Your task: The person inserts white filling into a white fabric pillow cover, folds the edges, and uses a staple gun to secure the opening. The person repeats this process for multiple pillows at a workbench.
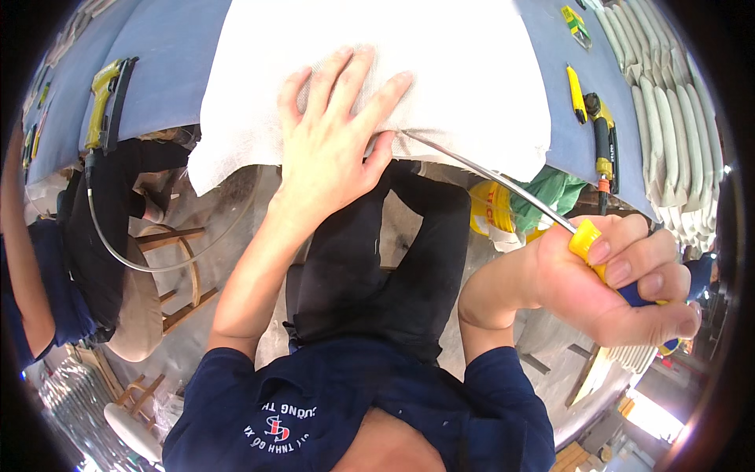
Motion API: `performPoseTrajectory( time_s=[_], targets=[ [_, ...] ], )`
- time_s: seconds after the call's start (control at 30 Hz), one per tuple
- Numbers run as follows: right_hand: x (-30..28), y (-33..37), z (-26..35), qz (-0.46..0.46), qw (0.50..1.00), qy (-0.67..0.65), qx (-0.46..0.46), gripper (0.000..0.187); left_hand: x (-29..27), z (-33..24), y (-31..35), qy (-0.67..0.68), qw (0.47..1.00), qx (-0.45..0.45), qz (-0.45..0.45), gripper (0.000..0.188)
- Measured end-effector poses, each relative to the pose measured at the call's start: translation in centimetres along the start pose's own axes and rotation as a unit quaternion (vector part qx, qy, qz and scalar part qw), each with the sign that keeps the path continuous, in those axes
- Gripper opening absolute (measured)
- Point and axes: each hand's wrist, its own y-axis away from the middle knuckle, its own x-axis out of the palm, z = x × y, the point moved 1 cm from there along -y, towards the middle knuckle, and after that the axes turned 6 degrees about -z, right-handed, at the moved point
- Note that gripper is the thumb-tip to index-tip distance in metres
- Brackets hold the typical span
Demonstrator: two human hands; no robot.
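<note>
A white, coarse-woven cloth piece (464,71) lies in front of me, its frayed lower edge hanging toward my lap. My left hand (330,149) rests flat on it with the fingers spread. In my right hand (621,275) is a screwdriver (503,179) with a long metal shaft and a yellow and blue handle, the fingers wrapped round it. Its tip touches the cloth just right of my left thumb, where the weave is puckered. What lies under the cloth is hidden.
Blue cloth covers the table (169,63). Yellow-black staple guns lie at left (101,106) and right (604,141), near a yellow utility knife (576,93). Stacked pale panels (668,134) stand at far right. A yellow bucket (495,208) is below. Another person (39,283) sits at left.
</note>
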Motion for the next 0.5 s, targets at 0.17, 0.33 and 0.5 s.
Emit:
performPoseTrajectory(
  time_s=[0.17,0.33,0.5],
  targets=[
    [0.9,1.6,1.1,0.016,0.998,-0.055,0.032,0.053,0.1,0.1,0.1,0.012,1.000,-0.015,0.006,0.072],
    [-0.9,-0.7,0.3,0.148,0.986,-0.054,0.049,0.043,0.0,-0.6,-0.4,0.014,1.000,-0.018,0.012,0.071],
    [9.2,-4.2,-6.7,0.159,0.978,-0.036,0.128,0.034,-0.5,-0.5,-0.2,0.025,1.000,0.014,0.001,0.068]
  ],
)
